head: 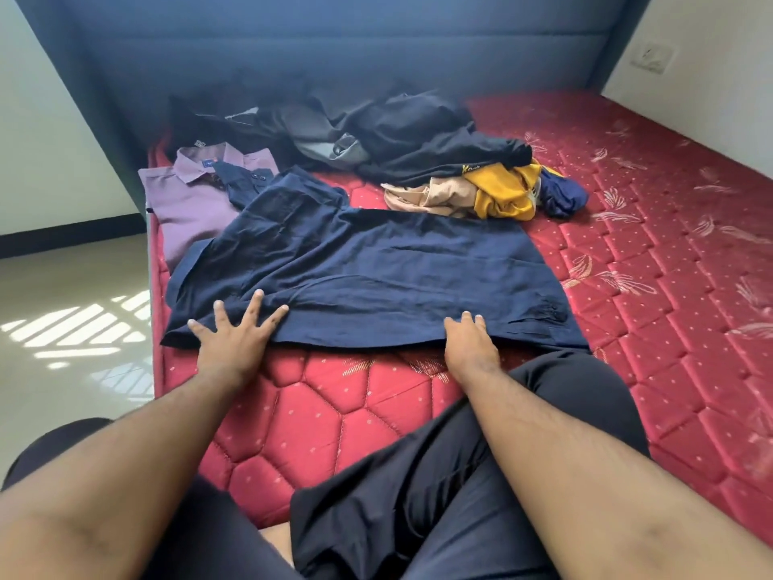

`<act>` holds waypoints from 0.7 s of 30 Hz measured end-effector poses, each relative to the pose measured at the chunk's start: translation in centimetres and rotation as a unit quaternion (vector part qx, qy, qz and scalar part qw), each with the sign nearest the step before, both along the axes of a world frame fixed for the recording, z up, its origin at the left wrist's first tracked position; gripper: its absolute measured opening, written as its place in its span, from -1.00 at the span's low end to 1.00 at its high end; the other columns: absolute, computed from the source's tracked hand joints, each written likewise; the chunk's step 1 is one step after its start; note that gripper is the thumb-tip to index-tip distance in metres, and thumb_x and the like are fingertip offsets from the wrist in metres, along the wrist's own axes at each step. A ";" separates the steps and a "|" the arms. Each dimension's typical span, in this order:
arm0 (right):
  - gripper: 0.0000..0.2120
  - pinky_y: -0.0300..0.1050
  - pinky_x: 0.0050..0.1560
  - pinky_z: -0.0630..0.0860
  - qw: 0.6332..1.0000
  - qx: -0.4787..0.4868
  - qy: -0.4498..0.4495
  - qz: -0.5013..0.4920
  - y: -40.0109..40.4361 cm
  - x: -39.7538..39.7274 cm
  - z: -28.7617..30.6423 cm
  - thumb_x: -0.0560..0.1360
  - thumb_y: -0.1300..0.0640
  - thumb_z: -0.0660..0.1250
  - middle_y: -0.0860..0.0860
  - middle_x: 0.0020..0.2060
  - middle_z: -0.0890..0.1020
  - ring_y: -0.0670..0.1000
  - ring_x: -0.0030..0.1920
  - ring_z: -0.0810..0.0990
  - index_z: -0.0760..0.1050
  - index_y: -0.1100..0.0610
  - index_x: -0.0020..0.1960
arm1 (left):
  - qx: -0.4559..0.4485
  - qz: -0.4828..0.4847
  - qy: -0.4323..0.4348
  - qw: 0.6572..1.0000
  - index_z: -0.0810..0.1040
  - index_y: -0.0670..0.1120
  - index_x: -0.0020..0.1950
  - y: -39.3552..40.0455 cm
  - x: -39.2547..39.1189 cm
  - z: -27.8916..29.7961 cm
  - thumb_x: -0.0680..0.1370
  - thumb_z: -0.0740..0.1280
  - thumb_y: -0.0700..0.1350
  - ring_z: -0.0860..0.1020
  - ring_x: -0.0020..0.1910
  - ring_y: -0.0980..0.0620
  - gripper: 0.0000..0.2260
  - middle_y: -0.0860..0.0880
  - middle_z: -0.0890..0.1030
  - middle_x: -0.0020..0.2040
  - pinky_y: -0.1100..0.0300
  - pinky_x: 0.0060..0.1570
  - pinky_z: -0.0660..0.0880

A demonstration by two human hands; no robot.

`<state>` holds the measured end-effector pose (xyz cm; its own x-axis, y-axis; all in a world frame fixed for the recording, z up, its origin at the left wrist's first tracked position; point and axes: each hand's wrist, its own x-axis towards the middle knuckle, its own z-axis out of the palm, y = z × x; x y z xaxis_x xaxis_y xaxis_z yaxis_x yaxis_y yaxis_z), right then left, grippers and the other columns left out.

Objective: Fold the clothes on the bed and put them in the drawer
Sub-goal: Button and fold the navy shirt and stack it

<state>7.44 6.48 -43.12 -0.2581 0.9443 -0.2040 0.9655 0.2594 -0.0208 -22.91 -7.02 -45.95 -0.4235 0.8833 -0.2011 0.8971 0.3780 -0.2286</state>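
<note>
Nearest me are my knees in dark shorts on the red quilted mattress [334, 412], and just past them my left hand [228, 339] presses flat with fingers spread wide on the near hem of the navy blue cotton shirt [376, 265], while my right hand [470, 343] rests at the same hem, its fingertips apparently tucked under the edge, though I can't tell how they grip. That shirt lies flat straight ahead of both hands, long axis running left to right, collar end overlapping a folded lilac collared shirt [188, 203] by the bed's left edge. Beyond lies a heap of dark, beige and yellow unfolded clothes [418, 148], with open mattress to the right, so I'd fold away from me.
</note>
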 end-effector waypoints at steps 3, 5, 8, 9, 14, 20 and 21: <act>-0.61 0.07 0.21 0.44 0.999 -0.020 -0.023 -0.017 0.2 -0.1 0.2 0.57 0.31 0.12 0.16 0.32 0.42 0.18 0.41 0.31 0.34 0.14 0.37 | -0.018 -0.012 -0.058 0.998 -0.23 0.39 0.52 0.0 -1.1 0.3 0.67 0.03 -0.20 0.13 0.49 -0.42 -0.34 0.05 -0.26 0.61 -0.39 0.26 0.35; -0.58 0.06 0.16 0.46 0.998 -0.036 -0.034 -0.030 0.2 -0.1 0.6 0.53 0.30 0.19 0.14 0.28 0.45 0.16 0.34 0.41 0.32 0.13 0.38 | -0.039 -0.050 -0.052 0.997 -0.24 0.37 0.53 0.5 -2.1 0.5 0.62 0.05 -0.26 0.28 0.42 -0.42 -0.27 -0.01 -0.18 0.63 -0.26 0.28 0.42; -0.56 0.04 0.16 0.46 0.997 -0.043 -0.058 -0.021 0.6 0.0 1.4 0.50 0.30 0.22 0.13 0.28 0.48 0.16 0.31 0.45 0.35 0.13 0.36 | -0.099 -0.097 -0.025 0.990 -0.25 0.27 0.57 1.0 -1.9 1.3 0.61 0.03 -0.27 0.39 0.35 -0.35 -0.28 -0.08 -0.12 0.63 -0.13 0.33 0.40; -0.57 0.04 0.15 0.46 0.997 -0.046 -0.062 -0.019 0.6 0.0 1.7 0.50 0.31 0.21 0.12 0.28 0.50 0.16 0.31 0.47 0.37 0.14 0.36 | -0.113 -0.099 -0.013 0.989 -0.26 0.23 0.58 0.5 -1.5 1.4 0.62 -0.01 -0.27 0.38 0.35 -0.36 -0.31 -0.09 -0.13 0.63 -0.14 0.34 0.38; -0.60 0.02 0.14 0.47 0.994 -0.056 -0.097 0.000 -1.1 0.4 3.0 0.51 0.33 0.16 0.09 0.27 0.54 0.16 0.30 0.50 0.48 0.13 0.31 | -0.148 -0.104 -0.008 0.983 -0.34 0.15 0.57 -4.2 1.1 1.0 0.62 -0.09 -0.23 0.31 0.33 -0.47 -0.37 -0.14 -0.19 0.62 -0.30 0.27 0.38; -0.64 0.05 0.24 0.50 0.982 -0.131 -0.133 0.024 -1.3 0.6 4.1 0.50 0.30 0.20 0.16 0.29 0.52 0.20 0.28 0.52 0.49 0.20 0.28 | -0.182 -0.099 0.020 0.978 -0.28 0.04 0.61 -7.9 4.2 3.9 0.67 -0.02 -0.22 0.45 0.32 -0.27 -0.39 -0.26 -0.14 0.60 -0.10 0.29 0.37; -0.63 0.04 0.24 0.50 0.976 -0.144 -0.157 0.034 -1.2 0.6 4.4 0.50 0.29 0.21 0.16 0.30 0.52 0.18 0.27 0.54 0.49 0.21 0.29 | -0.188 -0.099 0.013 0.977 -0.28 0.04 0.61 -8.6 4.7 4.2 0.66 0.05 -0.19 0.48 0.30 -0.25 -0.36 -0.29 -0.14 0.60 -0.08 0.26 0.40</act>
